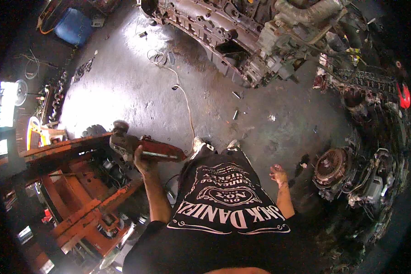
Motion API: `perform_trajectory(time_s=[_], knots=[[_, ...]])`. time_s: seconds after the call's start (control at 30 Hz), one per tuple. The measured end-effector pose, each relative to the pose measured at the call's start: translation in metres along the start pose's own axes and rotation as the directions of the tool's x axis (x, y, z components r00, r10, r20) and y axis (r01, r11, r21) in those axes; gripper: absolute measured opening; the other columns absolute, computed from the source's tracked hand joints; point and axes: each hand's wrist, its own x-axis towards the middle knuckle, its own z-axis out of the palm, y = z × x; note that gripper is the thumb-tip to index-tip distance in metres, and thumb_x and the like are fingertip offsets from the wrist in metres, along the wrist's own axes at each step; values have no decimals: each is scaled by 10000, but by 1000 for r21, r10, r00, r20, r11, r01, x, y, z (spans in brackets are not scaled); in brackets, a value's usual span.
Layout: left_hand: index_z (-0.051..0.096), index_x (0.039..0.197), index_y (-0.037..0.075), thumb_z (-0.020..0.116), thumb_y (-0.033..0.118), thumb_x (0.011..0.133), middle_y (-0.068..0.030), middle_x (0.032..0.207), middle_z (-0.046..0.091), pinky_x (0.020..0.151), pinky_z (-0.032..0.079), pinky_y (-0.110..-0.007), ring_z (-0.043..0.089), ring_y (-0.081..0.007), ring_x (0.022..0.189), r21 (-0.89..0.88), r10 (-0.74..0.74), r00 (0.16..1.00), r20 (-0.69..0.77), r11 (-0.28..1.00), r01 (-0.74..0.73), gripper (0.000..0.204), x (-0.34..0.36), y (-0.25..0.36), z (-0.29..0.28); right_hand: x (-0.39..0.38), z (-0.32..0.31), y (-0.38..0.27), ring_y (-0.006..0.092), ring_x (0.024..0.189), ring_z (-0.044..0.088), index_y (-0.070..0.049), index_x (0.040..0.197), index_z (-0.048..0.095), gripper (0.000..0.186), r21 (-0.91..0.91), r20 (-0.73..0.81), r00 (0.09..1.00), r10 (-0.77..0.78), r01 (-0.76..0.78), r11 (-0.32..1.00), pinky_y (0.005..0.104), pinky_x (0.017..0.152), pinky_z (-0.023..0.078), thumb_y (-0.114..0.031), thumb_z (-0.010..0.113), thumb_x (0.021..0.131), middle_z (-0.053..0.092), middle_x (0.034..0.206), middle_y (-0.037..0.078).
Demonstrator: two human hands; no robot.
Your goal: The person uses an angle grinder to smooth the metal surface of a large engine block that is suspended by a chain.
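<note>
Head view, nearest first: the right hand (278, 175) hangs free, fingers loosely curled around nothing visible. The left hand (143, 162) is wrapped around the body of a red-and-grey power tool (162, 151), held by the far right corner of an orange metal frame (55, 149). Handling it well probably calls for a firm, balanced grip, its head turned away from the legs. Farther on, a pale cord (183, 93) crosses the floor to the left shoe (197, 143); stepping clear seems wise. Engine block (214, 27) lies at the floor's far edge.
</note>
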Motion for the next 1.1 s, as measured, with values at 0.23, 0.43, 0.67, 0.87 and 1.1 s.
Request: perform_trajectory(time_s=[0.23,0.43,0.67,0.87,1.1], knots=[[527,1112,18,617,42,736,-61,933,566,729,492,-337,586,-197,837,297,91,996,-9,951,-84,387,6,10,-29,-50,27,15,147,645,611,-120,1187,487,448,-189,-75,991,108,-120,975,317,505,483,-263,689,814,634,906,34],[517,1112,22,617,32,761,-64,946,576,742,494,-350,591,-207,854,263,-20,999,44,965,8,365,9,21,-46,-108,54,72,151,643,613,-121,1095,540,359,-112,3,947,322,-320,941,337,527,489,-311,671,819,638,883,17],[532,1111,19,637,83,780,-81,997,585,811,476,-380,575,-220,930,102,-189,981,-40,976,192,353,14,31,-49,-134,96,88,199,757,630,-139,1138,560,367,-123,-102,951,290,-302,945,387,657,513,-374,600,860,639,929,48],[566,1051,0,629,127,787,-92,1027,593,814,466,-337,566,-222,954,177,-263,959,103,954,243,300,15,8,18,-142,218,-148,217,1043,571,-16,1271,484,595,-432,122,826,-551,544,719,328,885,459,-240,735,781,580,1180,142],[559,1028,50,654,152,764,-69,907,584,743,497,-373,583,-227,835,90,-482,870,104,876,474,298,21,-94,79,-168,308,-299,328,1079,562,-29,1285,451,837,-460,727,569,-385,820,341,405,922,454,-346,817,602,551,1221,182]])
